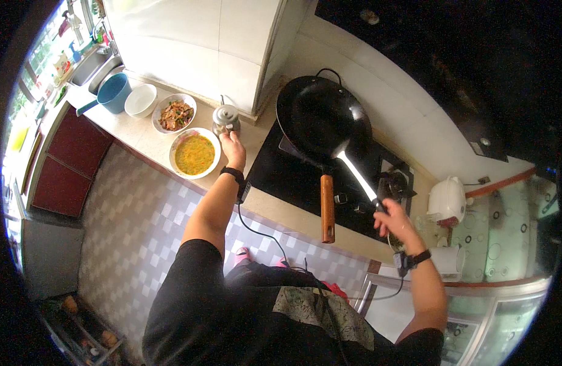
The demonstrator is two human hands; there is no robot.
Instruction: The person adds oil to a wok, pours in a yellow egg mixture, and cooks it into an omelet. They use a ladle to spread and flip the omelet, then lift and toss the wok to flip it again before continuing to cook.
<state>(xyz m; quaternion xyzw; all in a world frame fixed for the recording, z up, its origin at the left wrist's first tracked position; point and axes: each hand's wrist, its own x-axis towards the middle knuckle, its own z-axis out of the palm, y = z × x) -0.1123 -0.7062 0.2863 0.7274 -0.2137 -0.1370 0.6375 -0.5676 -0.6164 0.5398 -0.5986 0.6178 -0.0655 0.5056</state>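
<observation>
My left hand [234,148] is closed around the handle of a small lidded metal pot [225,120], which stands on the counter near the wall corner. Just left of that hand is a bowl of yellow soup [195,153]. Behind it sits a bowl of cooked, sliced food [176,114]. My right hand [395,222] holds the dark handle end of a spatula [356,176], its fingers slightly blurred. The spatula's blade end reaches into a black wok [320,116]. The wok rests on the hob, its wooden handle [327,208] pointing toward me.
A white bowl [141,100] and a blue dipper [113,94] stand farther left, near the sink [90,66]. Beneath the wok is a black glass gas hob [281,171]. A white appliance [447,201] stands at the right. Cables [262,233] hang from my wrist devices.
</observation>
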